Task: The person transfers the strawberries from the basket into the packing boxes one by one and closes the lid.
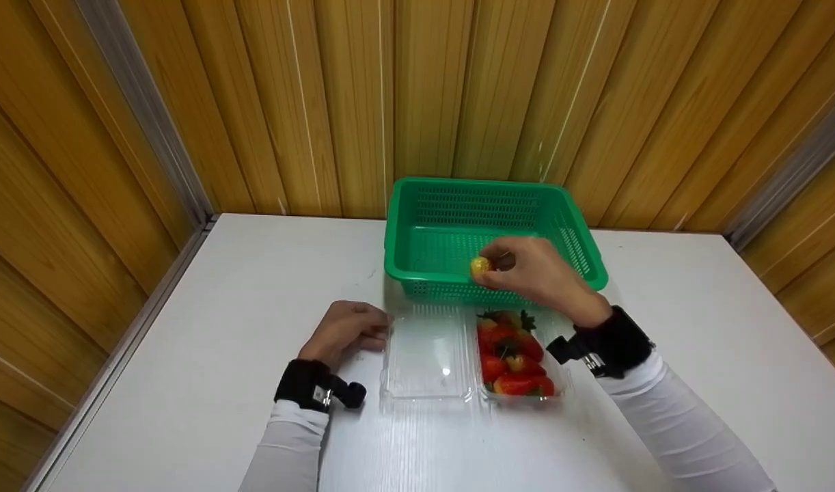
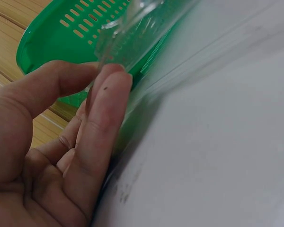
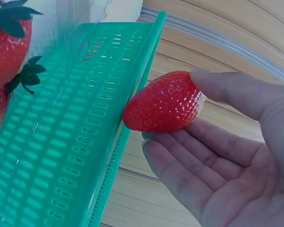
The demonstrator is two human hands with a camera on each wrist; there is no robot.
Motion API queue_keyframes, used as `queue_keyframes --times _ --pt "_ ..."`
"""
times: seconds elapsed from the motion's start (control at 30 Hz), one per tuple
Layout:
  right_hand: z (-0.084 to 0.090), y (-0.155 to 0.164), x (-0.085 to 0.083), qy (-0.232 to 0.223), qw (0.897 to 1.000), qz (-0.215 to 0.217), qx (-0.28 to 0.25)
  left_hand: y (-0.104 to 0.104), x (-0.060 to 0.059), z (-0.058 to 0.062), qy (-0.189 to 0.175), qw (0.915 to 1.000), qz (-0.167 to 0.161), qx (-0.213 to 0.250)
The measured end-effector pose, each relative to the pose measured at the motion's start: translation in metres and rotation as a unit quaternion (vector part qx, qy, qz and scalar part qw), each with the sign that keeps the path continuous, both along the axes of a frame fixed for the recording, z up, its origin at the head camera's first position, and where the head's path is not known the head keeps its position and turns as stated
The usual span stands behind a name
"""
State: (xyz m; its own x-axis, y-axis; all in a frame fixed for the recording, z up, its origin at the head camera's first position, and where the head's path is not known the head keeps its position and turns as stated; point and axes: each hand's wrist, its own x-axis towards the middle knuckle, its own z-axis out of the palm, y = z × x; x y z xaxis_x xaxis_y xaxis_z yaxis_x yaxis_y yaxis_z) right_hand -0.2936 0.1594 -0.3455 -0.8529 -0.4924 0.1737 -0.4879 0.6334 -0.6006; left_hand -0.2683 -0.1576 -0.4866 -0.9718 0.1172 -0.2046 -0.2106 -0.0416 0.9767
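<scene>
The right hand (image 1: 537, 273) holds a single strawberry (image 3: 164, 101) between thumb and fingertips, right over the near rim of the green basket (image 1: 417, 205) — the berry hangs just above that edge, with the basket's bare floor beyond it. The pinch is light, thumb on top and fingers cupped beneath, which looks to me like care for soft fruit.

The left hand (image 1: 346, 331) rests on the table (image 1: 185, 342) with its fingertips (image 2: 109, 90) pressed against the open lid of the clear clamshell box (image 1: 428, 352), apparently steadying it so the box does not slide. The tray half of that box, just beside the lid, holds the other strawberries (image 1: 513, 355).

The basket stands against the wooden wall (image 1: 417, 82), its front wall touching or very nearly touching the box, so there is little gap between them. To left and right the white table lies open — plenty of room for either arm to swing out.
</scene>
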Motion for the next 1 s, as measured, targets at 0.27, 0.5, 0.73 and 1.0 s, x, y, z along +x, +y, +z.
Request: queue_keyframes --times 0.27,0.5,0.73,1.0 --pt "-0.005 0.003 0.006 -0.007 1.0 -0.008 0.005 -0.001 -0.001 0.0 -0.004 1.0 -0.001 0.007" --pt "-0.012 0.009 0.012 -0.011 1.0 -0.008 -0.008 -0.001 -0.001 -0.001 -0.006 1.0 -0.001 0.004" --pt "-0.016 0.013 0.017 -0.009 1.0 -0.013 -0.019 -0.001 0.0 0.0 -0.001 1.0 -0.003 0.005" --pt "-0.018 0.017 0.025 0.008 1.0 -0.023 -0.016 -0.001 -0.001 -0.001 0.0 1.0 -0.002 0.001"
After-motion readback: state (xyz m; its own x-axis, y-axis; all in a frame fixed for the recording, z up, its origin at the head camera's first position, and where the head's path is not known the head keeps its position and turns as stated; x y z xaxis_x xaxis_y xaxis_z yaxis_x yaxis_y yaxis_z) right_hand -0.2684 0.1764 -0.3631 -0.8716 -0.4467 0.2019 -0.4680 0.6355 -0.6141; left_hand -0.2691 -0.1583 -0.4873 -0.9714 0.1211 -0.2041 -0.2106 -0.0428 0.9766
